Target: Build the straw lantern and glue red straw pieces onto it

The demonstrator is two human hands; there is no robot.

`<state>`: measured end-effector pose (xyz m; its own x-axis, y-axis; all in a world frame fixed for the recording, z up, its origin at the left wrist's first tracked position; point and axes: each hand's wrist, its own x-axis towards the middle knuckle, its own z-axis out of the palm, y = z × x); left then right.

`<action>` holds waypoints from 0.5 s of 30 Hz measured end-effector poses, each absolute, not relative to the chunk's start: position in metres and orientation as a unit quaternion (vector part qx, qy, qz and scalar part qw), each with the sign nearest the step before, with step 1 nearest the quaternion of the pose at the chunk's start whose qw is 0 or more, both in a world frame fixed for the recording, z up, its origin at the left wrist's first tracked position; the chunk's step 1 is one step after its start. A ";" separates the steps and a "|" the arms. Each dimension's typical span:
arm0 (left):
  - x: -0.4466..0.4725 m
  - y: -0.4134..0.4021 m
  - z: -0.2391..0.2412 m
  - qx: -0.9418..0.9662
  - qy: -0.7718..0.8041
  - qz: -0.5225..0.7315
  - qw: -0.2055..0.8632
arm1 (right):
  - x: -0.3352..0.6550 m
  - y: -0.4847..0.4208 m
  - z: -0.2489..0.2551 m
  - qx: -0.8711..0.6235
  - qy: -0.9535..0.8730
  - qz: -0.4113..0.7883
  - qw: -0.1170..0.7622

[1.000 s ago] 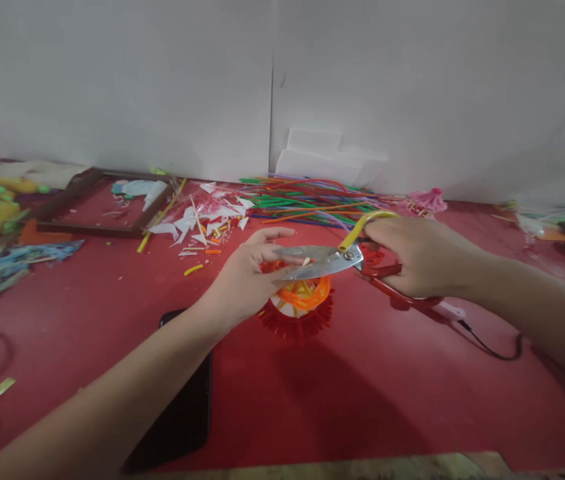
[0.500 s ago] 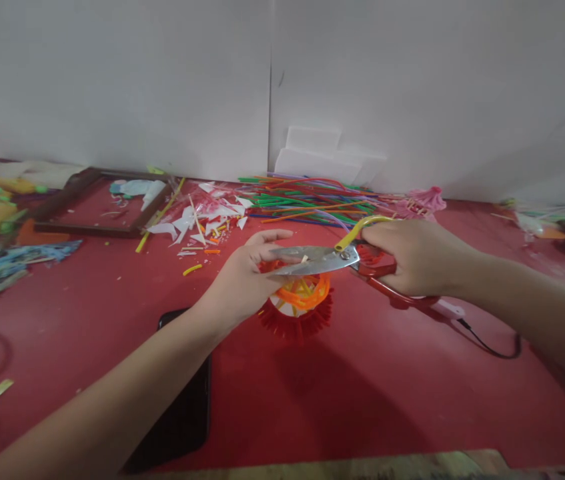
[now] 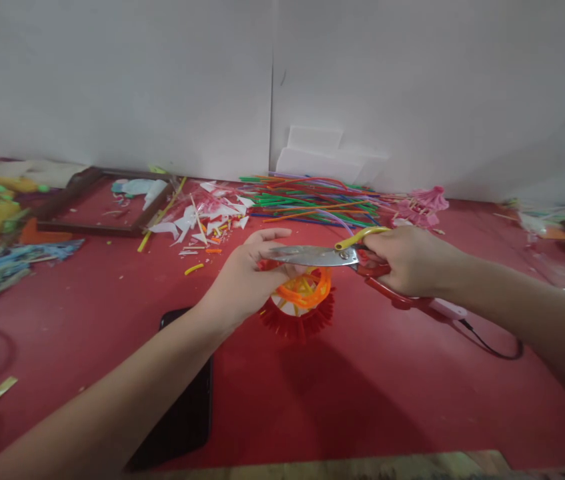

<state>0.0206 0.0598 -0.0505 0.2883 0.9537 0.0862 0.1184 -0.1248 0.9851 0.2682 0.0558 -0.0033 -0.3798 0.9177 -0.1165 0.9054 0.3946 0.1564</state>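
squeezing red scissors (image 3: 332, 257) shut, the right hand (image 3: 407, 260) meets the left hand (image 3: 247, 280) pinching a red toy (image 3: 298, 308) mid-table (image 3: 387, 400).

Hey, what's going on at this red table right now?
A person is working on a small craft on a red table. Their left hand grips a round red fringed piece topped with orange and yellow tubing. Their right hand holds red-handled scissors, blades together just above it, with a yellow strip by the pivot. Coloured straws lie behind, and a black phone sits beneath the left forearm.
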 end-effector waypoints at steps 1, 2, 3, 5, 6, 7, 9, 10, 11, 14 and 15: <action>0.020 0.060 -0.051 0.627 0.431 0.414 0.500 | 0.268 0.056 -0.003 0.553 0.828 0.031 0.089; 0.020 0.060 -0.051 0.631 0.434 0.412 0.495 | 0.268 0.056 -0.003 0.558 0.825 0.028 0.080; 0.020 0.061 -0.050 0.635 0.436 0.410 0.489 | 0.268 0.056 -0.003 0.568 0.820 0.028 0.069; 0.019 0.062 -0.050 0.649 0.433 0.406 0.475 | 0.270 0.058 -0.004 0.599 0.798 0.034 0.056; 0.019 0.063 -0.050 0.656 0.430 0.403 0.472 | 0.271 0.059 -0.004 0.617 0.784 0.037 0.056; 0.019 0.063 -0.050 0.662 0.427 0.398 0.470 | 0.272 0.060 -0.005 0.633 0.771 0.036 0.059; 0.018 0.063 -0.049 0.670 0.426 0.389 0.467 | 0.275 0.062 -0.009 0.654 0.754 0.020 0.061; 0.017 0.063 -0.050 0.672 0.428 0.386 0.465 | 0.277 0.062 -0.012 0.659 0.750 0.003 0.058; 0.017 0.063 -0.050 0.673 0.430 0.384 0.464 | 0.278 0.063 -0.016 0.663 0.746 -0.016 0.056; 0.016 0.062 -0.051 0.674 0.430 0.381 0.464 | 0.282 0.063 -0.034 0.680 0.726 -0.066 0.076; 0.016 0.062 -0.052 0.672 0.430 0.381 0.467 | 0.283 0.063 -0.041 0.685 0.720 -0.076 0.082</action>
<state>0.0162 0.0619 -0.0516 0.3395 0.9342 0.1101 0.2229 -0.1936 0.9554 0.2831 0.0633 -0.0414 -0.0482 0.9738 -0.2222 0.9987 0.0503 0.0037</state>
